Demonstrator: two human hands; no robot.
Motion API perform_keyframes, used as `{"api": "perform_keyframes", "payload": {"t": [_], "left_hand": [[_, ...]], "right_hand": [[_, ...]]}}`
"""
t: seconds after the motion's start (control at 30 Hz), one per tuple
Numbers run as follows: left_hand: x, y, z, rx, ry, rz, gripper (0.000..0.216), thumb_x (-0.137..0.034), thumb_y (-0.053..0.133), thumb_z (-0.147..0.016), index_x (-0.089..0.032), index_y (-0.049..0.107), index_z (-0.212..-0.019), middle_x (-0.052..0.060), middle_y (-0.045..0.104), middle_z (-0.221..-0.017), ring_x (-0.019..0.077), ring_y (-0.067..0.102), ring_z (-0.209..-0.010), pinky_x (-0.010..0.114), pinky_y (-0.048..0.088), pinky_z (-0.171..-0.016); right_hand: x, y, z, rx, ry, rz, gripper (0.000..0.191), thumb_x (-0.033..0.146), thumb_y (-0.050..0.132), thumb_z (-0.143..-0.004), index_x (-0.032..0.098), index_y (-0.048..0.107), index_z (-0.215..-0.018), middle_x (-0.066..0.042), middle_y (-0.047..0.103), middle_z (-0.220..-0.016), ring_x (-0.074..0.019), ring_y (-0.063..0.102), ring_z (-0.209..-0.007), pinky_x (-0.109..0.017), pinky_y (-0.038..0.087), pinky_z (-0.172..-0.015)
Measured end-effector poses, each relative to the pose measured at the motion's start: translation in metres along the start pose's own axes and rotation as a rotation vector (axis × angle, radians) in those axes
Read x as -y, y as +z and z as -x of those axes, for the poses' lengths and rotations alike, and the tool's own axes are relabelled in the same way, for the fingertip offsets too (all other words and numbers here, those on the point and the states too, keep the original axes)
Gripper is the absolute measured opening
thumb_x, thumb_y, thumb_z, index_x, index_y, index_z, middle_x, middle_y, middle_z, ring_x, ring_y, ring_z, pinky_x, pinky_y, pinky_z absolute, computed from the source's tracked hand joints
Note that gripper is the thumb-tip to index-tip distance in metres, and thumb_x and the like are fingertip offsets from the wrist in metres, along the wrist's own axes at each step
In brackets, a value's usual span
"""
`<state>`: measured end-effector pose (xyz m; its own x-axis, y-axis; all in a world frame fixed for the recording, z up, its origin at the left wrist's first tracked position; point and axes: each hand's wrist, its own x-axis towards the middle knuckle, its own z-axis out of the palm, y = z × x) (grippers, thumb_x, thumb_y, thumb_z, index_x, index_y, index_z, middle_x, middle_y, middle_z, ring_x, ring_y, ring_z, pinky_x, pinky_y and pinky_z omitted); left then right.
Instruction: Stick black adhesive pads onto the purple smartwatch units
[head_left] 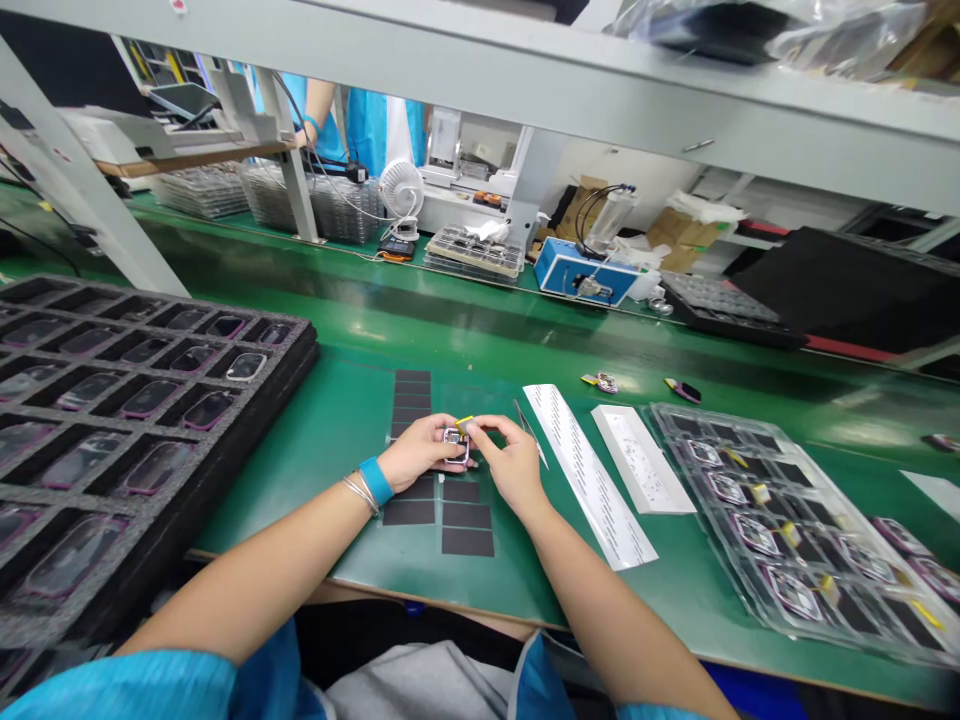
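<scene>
Between my hands, above the green mat, is a small smartwatch case (455, 447) with a pinkish rim and its inside showing. My left hand (414, 453), with a blue band at the wrist, is closed on the case from the left. The thumb and finger of my right hand (511, 462) pinch a small yellow tab (465, 423) at the case's upper edge. What the tab joins to is too small to make out. Dark rectangular pieces (466, 515) lie in columns on the mat under and around my hands. Right of my right hand lies a white printed strip (589, 475).
A black foam tray (296, 375) of watch cases stands at left. On the right are a white box (641, 458) and a clear plastic tray (739, 570) with watch parts and yellow tabs. A blue device (577, 272) and a small fan (401, 188) stand behind, below a grey shelf beam (480, 75).
</scene>
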<state>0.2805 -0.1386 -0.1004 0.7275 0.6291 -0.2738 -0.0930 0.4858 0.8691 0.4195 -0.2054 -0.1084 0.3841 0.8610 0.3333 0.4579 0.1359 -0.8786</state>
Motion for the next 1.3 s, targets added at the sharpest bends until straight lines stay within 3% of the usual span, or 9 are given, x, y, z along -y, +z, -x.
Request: {"api": "perform_keyframes", "payload": {"t": [0.17, 0.33, 0.53, 0.6, 0.7, 0.77, 0.83, 0.93, 1.3], "left_hand": [[0.002, 0.000, -0.002, -0.069, 0.007, 0.001, 0.023, -0.013, 0.071, -0.063, -0.014, 0.058, -0.082, 0.002, 0.064, -0.067, 0.0156, 0.065, -0.061, 0.029, 0.054, -0.060], [-0.001, -0.003, -0.002, -0.078, -0.057, 0.252, 0.025, -0.004, 0.058, -0.065, -0.012, 0.065, -0.088, 0.005, 0.066, -0.075, 0.0144, 0.064, -0.068, 0.035, 0.055, -0.075], [-0.003, -0.008, -0.002, -0.038, -0.038, 0.321, 0.018, -0.009, 0.061, -0.073, -0.010, 0.067, -0.090, 0.007, 0.067, -0.079, 0.0132, 0.063, -0.073, 0.030, 0.052, -0.079], [-0.003, -0.009, -0.001, -0.011, -0.003, 0.269, 0.022, -0.010, 0.066, -0.072, -0.010, 0.067, -0.094, 0.007, 0.068, -0.082, 0.0128, 0.064, -0.074, 0.028, 0.052, -0.079], [-0.004, -0.010, -0.001, 0.023, 0.038, 0.192, 0.032, -0.015, 0.074, -0.067, -0.012, 0.067, -0.098, 0.009, 0.069, -0.091, 0.0149, 0.065, -0.080, 0.029, 0.051, -0.079], [-0.004, -0.011, -0.001, 0.044, 0.063, 0.145, 0.039, -0.018, 0.077, -0.064, -0.013, 0.066, -0.101, 0.010, 0.069, -0.095, 0.0163, 0.066, -0.083, 0.029, 0.051, -0.079], [-0.003, -0.011, -0.001, 0.050, 0.076, 0.109, 0.043, -0.021, 0.080, -0.061, -0.013, 0.066, -0.102, 0.010, 0.070, -0.096, 0.0165, 0.066, -0.082, 0.029, 0.051, -0.077], [-0.001, -0.010, -0.002, 0.033, 0.077, 0.073, 0.044, -0.022, 0.081, -0.059, -0.012, 0.067, -0.100, 0.010, 0.071, -0.092, 0.0161, 0.067, -0.077, 0.030, 0.052, -0.076], [0.001, -0.012, -0.003, 0.071, 0.110, 0.014, 0.043, -0.024, 0.079, -0.063, -0.012, 0.066, -0.102, 0.011, 0.071, -0.096, 0.0187, 0.067, -0.085, 0.030, 0.052, -0.077]], "right_hand": [[0.003, 0.004, 0.004, -0.001, -0.235, 0.145, 0.010, 0.028, 0.060, -0.080, 0.025, 0.070, -0.081, 0.000, 0.073, -0.082, -0.0182, 0.067, -0.075, -0.047, 0.043, -0.098], [0.003, 0.002, 0.006, 0.062, -0.541, 0.418, 0.021, 0.019, 0.052, -0.086, 0.029, 0.070, -0.088, 0.000, 0.073, -0.087, -0.0179, 0.065, -0.076, -0.054, 0.031, -0.107], [0.001, 0.000, 0.007, 0.144, -0.629, 0.543, 0.025, 0.015, 0.049, -0.088, 0.028, 0.067, -0.099, -0.002, 0.070, -0.103, -0.0191, 0.060, -0.087, -0.058, 0.021, -0.109], [0.000, 0.001, 0.007, 0.140, -0.594, 0.488, 0.021, 0.016, 0.050, -0.087, 0.028, 0.067, -0.094, -0.002, 0.068, -0.102, -0.0193, 0.059, -0.090, -0.056, 0.026, -0.107], [-0.004, 0.003, 0.006, 0.097, -0.417, 0.306, 0.012, 0.021, 0.057, -0.083, 0.025, 0.064, -0.092, -0.007, 0.062, -0.104, -0.0210, 0.057, -0.099, -0.048, 0.041, -0.099], [-0.008, 0.005, 0.004, 0.100, -0.244, 0.105, 0.027, 0.024, 0.062, -0.078, 0.024, 0.058, -0.105, -0.010, 0.055, -0.114, -0.0215, 0.055, -0.106, -0.042, 0.049, -0.091], [-0.012, 0.007, 0.003, 0.198, -0.068, -0.119, 0.045, 0.027, 0.063, -0.076, 0.024, 0.048, -0.118, -0.011, 0.053, -0.120, -0.0204, 0.057, -0.106, -0.038, 0.053, -0.086], [-0.016, 0.009, 0.001, 0.359, 0.128, -0.353, 0.050, 0.030, 0.063, -0.075, 0.023, 0.044, -0.121, -0.009, 0.061, -0.109, -0.0187, 0.063, -0.097, -0.036, 0.055, -0.083], [-0.011, 0.015, 0.008, 0.244, 0.219, -0.469, 0.048, 0.030, 0.070, -0.069, 0.023, 0.053, -0.113, -0.006, 0.066, -0.102, -0.0195, 0.066, -0.090, -0.034, 0.056, -0.080]]}}
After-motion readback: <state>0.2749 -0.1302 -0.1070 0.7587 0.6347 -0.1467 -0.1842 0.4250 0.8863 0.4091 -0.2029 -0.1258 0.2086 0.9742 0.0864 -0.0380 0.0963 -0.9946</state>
